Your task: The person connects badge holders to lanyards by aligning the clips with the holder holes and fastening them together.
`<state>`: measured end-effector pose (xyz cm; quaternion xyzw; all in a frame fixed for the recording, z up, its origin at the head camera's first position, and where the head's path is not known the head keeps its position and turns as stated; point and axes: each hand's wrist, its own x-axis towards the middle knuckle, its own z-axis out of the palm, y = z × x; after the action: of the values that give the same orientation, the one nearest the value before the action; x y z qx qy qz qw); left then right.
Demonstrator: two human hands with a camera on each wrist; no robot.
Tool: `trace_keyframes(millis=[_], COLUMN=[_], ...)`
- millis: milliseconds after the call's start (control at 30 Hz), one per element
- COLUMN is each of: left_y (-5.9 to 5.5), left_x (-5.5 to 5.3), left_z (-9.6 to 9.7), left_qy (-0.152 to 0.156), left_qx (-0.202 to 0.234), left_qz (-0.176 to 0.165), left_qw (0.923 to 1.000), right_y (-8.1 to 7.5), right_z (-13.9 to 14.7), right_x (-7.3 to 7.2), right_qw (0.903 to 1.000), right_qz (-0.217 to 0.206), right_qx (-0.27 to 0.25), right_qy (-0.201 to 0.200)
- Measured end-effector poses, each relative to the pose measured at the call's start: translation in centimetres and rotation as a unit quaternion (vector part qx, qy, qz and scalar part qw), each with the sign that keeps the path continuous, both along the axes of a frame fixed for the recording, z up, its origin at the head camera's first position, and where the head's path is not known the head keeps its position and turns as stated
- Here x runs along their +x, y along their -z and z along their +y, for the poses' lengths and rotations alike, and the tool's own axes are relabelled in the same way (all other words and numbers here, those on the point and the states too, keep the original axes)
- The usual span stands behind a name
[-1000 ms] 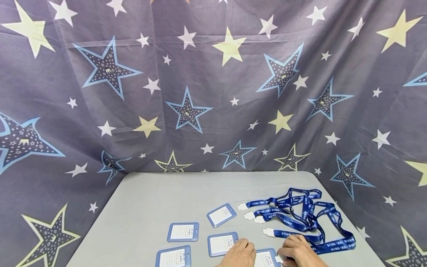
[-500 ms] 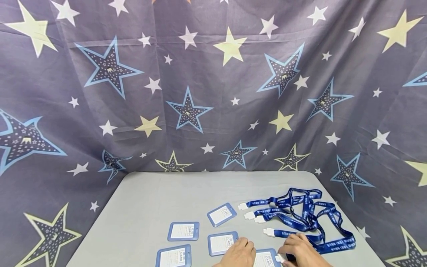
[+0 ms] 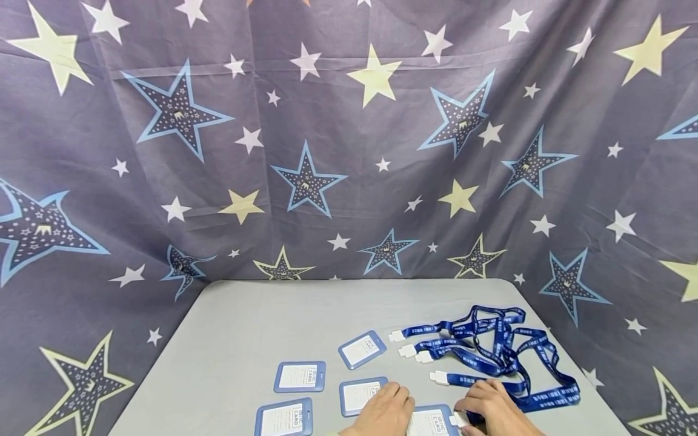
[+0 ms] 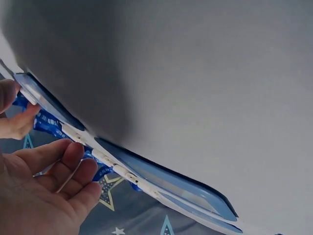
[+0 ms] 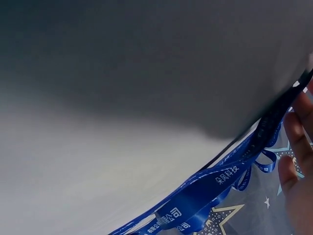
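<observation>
In the head view, my right hand (image 3: 493, 407) pinches the white clip (image 3: 460, 419) of a blue lanyard at the right end of a blue-framed badge holder (image 3: 431, 422). Whether the clip sits through the slot is hard to tell. My left hand (image 3: 383, 410) is just left of that holder, its fingers loosely bent, partly covering another badge holder (image 3: 357, 396). The left wrist view shows the left hand's fingertips (image 4: 85, 169) close to the holder's edge; nothing is seen gripped there. In the right wrist view, the blue lanyard strap (image 5: 220, 166) runs past the right hand.
More badge holders lie at left and behind: one tilted (image 3: 362, 350), one level (image 3: 300, 377), one at the front (image 3: 285, 418). Several blue lanyards (image 3: 504, 351) with white clips (image 3: 422, 356) are heaped on the right of the grey table (image 3: 234, 327). A star-patterned cloth (image 3: 327, 121) hangs behind.
My left hand has shifted slightly left, uncovering more of the front right badge holder. The right hand stays nearly in place with its pinch on the clip.
</observation>
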<state>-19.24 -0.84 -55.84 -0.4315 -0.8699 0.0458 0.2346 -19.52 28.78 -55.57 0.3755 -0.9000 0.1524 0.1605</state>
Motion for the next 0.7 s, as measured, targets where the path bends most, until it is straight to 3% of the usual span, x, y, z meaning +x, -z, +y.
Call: trace_keyframes(millis=[233,500,700], left_y=[-0.6,-1.1,-1.7], left_x=[0.1,0.2,0.5], left_z=[-0.8,-1.3,-2.3], left_qy=[0.01,-0.015,-0.025], left_qx=[0.013,0.019,0.024], left_qz=[-0.005,-0.043,-0.067], left_qw=[0.9999,0.9988,0.9972], right_y=[-0.1,-0.3,-0.6], right_z=[0.0,-0.4,-0.8], right_x=[0.1,0.4,0.7], right_qw=[0.9998,0.9994,0.9989], right_qz=[-0.009,0.0,-0.015], right_qx=[0.003,0.007,0.01], right_qy=[0.018,0.033,0.044])
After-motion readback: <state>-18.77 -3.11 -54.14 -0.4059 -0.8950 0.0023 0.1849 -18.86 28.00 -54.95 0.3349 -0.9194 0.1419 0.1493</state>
